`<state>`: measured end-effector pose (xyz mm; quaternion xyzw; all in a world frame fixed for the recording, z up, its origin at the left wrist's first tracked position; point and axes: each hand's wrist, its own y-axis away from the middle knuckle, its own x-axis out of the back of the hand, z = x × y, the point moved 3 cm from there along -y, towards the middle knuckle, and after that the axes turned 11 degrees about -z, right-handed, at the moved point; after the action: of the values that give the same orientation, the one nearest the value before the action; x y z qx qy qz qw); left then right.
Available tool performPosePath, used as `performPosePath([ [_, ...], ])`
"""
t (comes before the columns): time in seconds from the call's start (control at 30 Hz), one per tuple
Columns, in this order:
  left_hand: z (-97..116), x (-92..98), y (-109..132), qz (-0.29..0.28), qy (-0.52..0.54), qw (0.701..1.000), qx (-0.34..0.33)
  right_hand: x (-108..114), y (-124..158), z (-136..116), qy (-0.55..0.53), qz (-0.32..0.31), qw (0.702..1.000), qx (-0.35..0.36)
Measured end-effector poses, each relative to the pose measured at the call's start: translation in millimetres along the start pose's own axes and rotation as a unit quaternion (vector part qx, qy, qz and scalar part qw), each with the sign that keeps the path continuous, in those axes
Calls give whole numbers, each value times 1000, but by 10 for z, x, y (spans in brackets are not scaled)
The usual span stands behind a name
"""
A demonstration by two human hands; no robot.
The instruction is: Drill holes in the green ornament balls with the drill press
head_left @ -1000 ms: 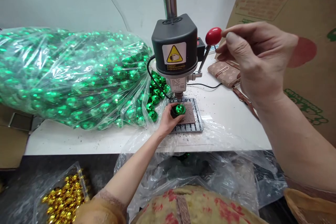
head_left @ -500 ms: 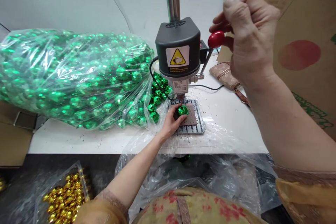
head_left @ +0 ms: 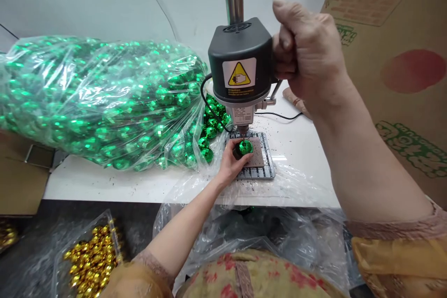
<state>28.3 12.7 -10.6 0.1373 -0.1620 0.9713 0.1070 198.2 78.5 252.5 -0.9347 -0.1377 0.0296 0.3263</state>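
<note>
My left hand [head_left: 231,160] is closed round a shiny green faceted ball [head_left: 246,147], holding it on a small brown board on the slotted metal base [head_left: 268,167]. A dark spot, like a hole, shows on top of the ball. Right above it is the chuck of a small black drill press [head_left: 240,58], which carries a yellow warning label. My right hand [head_left: 307,46] is raised beside the motor housing, its fingers curled round the top of the press's lever [head_left: 277,88]. That grip hides the lever's red knob; only the lower metal rod shows.
A big clear plastic bag of green faceted balls [head_left: 104,102] lies on the left of the white table [head_left: 139,188]. Gold balls [head_left: 92,260] fill a clear container below. Cardboard boxes [head_left: 370,56] flank the table. Dark shavings, a black cable and a patterned purse [head_left: 293,98] are behind the base.
My right hand has moved left and closed over the red lever knob, which showed before beneath loosely bent fingers. My left hand still holds the green ball on the board.
</note>
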Motion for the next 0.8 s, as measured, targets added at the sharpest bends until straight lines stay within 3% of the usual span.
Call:
performPosePath([
  [0.03,-8,-1,-1,2,3,1000,-2,-38,79,-43,-57,13,998,-30],
  [0.1,-17,-2,-3,1,5,1000,-3,-102,244,-162,-84,31,996,25],
  [0.27,16,2,-7,1,-2,1000,-4,-200,667,-173,-10,63,989,131],
  [0.4,45,-4,-11,6,2,1000,-3,-243,906,-66,35,75,985,151],
  [0.8,51,1,-11,10,-13,1000,-10,-269,1029,10,101,96,975,174],
])
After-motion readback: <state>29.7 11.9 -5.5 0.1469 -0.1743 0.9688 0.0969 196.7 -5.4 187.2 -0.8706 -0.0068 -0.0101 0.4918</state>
